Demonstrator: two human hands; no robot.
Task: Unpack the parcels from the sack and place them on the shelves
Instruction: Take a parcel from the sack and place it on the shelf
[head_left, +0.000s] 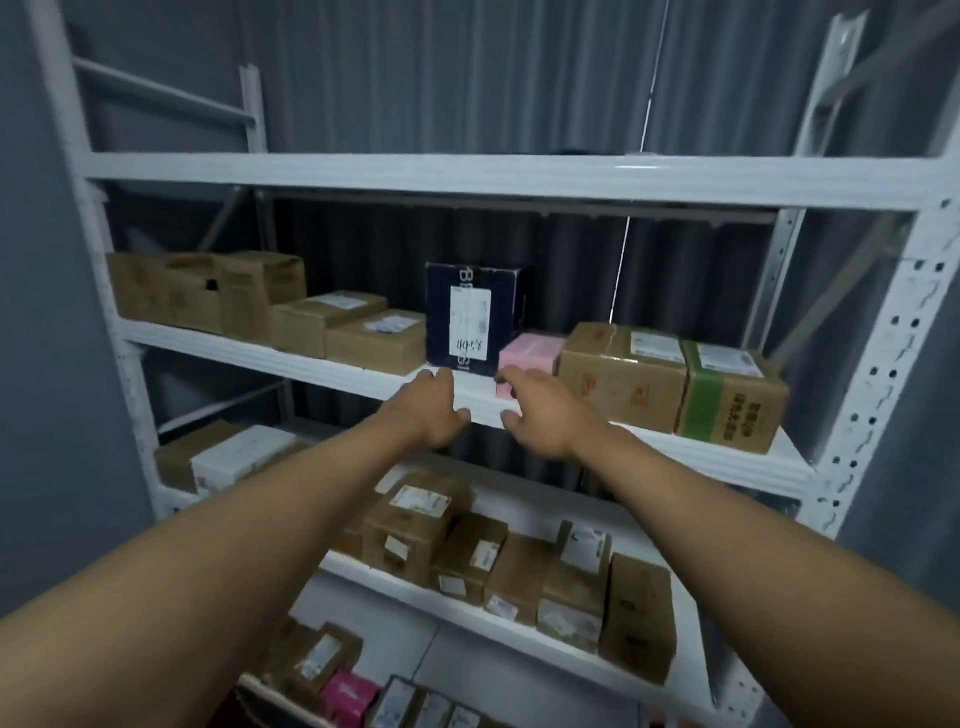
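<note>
Fingers: our left hand (434, 410) and right hand (540, 410) loosely spread, holding nothing.
Risk: we may nudge the pink parcel (530, 358) or dark box (470, 317) off the shelf (322, 364).

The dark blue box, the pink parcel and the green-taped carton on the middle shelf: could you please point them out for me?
Dark blue box (470, 317): head view, white label on its front.
Pink parcel (530, 351): head view, top face.
Green-taped carton (732, 402): head view, brown front face.

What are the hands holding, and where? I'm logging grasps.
Nothing: left hand and right hand hover open before the small pink box.
</note>
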